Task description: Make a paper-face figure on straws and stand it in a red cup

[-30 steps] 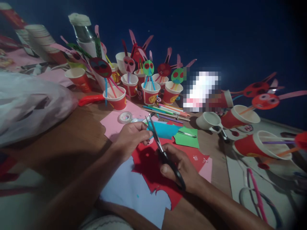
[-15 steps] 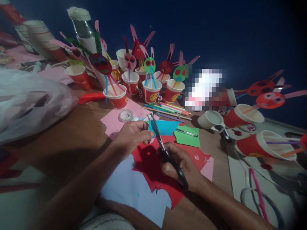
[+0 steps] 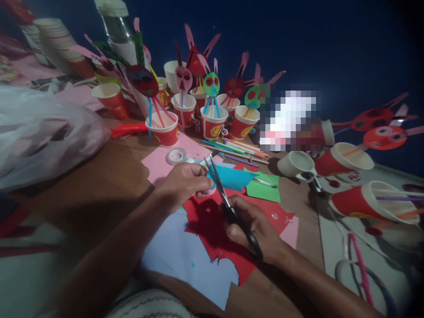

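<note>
My left hand (image 3: 187, 180) pinches the left end of a piece of blue paper (image 3: 233, 177). In my right hand (image 3: 253, 225) is a pair of scissors with black handles (image 3: 221, 183), its blades parted at the blue paper near my left fingertips. Beneath both hands lies a red sheet (image 3: 212, 229) with cut edges, partly over a pale blue sheet (image 3: 185, 256). A green paper (image 3: 265, 187) with a pen (image 3: 265, 182) on it is just right of the blue piece.
Red cups (image 3: 213, 123) with paper faces on straws line the back. Coloured pens (image 3: 235, 150) and a tape roll (image 3: 177, 156) lie before them. A white mug (image 3: 294, 164) stands at right, a plastic bag (image 3: 49, 137) at left, and pink paper (image 3: 152, 163) near the tape.
The view has shifted slightly. The blue paper's right end has tilted down a little and covers more of the green paper. Both hands keep their hold.
</note>
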